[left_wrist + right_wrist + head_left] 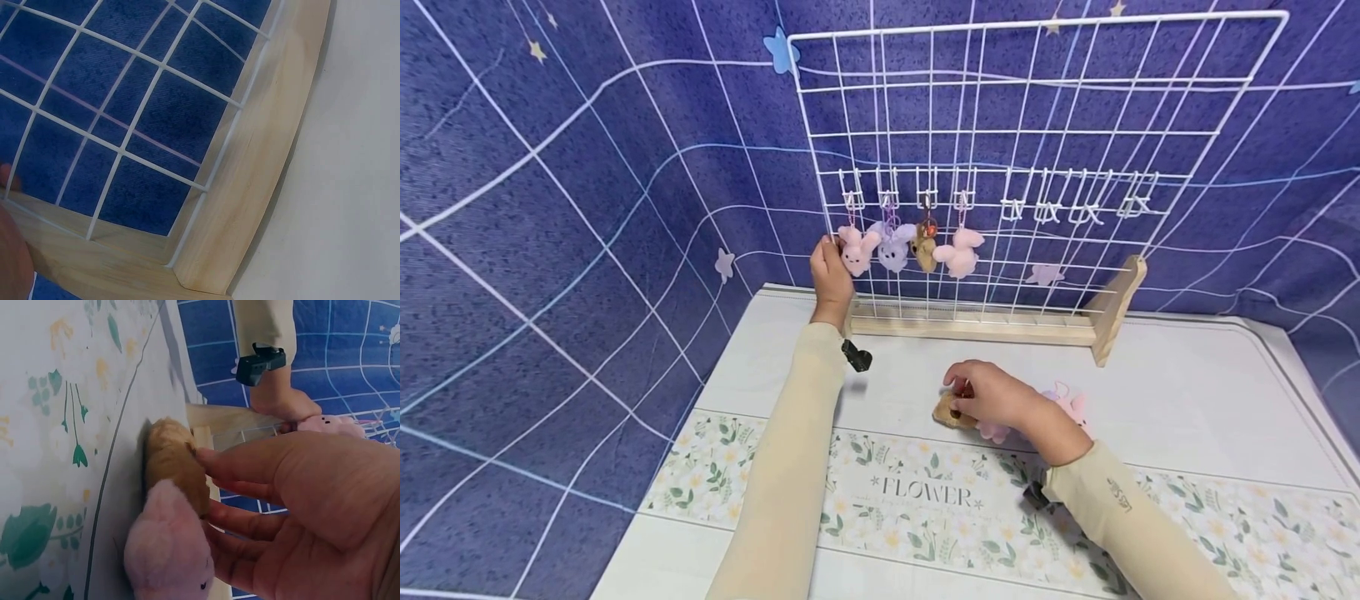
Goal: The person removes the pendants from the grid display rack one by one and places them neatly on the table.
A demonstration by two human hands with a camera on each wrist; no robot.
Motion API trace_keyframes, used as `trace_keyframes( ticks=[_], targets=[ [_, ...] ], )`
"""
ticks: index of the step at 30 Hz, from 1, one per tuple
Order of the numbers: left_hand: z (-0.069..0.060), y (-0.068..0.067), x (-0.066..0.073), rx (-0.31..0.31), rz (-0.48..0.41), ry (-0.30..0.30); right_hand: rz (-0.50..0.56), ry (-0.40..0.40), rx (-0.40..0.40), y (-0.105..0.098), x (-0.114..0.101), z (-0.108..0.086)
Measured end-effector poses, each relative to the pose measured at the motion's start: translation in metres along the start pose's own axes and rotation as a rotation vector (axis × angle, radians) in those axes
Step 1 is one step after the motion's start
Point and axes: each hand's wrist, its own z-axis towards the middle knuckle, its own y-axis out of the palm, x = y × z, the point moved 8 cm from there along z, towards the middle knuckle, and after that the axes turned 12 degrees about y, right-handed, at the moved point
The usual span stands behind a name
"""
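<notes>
At the rack's left side, my left hand (831, 279) grips the edge of the white wire rack (1022, 133); the left wrist view has only part of that hand (12, 259) at its left border. Low over the table, my right hand (996, 396) pinches a brown plush (953, 412) lying on the tabletop. From the right wrist, thumb and fingers (240, 519) meet the side of the brown plush (175, 472), with a pink plush (169, 550) beside it. More pink and purple plushes (1077, 407) are partly hidden under my right wrist.
Four plush keychains, including a purple one (892, 252) and a pink one (961, 253), hang on the rack's left hooks. Several bare hooks (1048, 210) are to their right. A wooden base (977, 327) supports the rack on the table, over a flower-printed strip (925, 492).
</notes>
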Motion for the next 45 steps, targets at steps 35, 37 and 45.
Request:
trace_keyframes(
  ticks=[35,37,45],
  targets=[
    [0.001,0.000,-0.002,0.013,0.019,0.013,2.137,0.018,-0.045,-0.073,-0.007,0.035],
    [0.000,0.000,-0.001,0.025,0.005,0.010,2.159,-0.018,-0.085,-0.072,-0.009,0.034],
    [0.000,0.001,-0.001,0.033,-0.010,0.006,2.114,-0.093,-0.157,-0.073,-0.022,0.025]
  ],
)
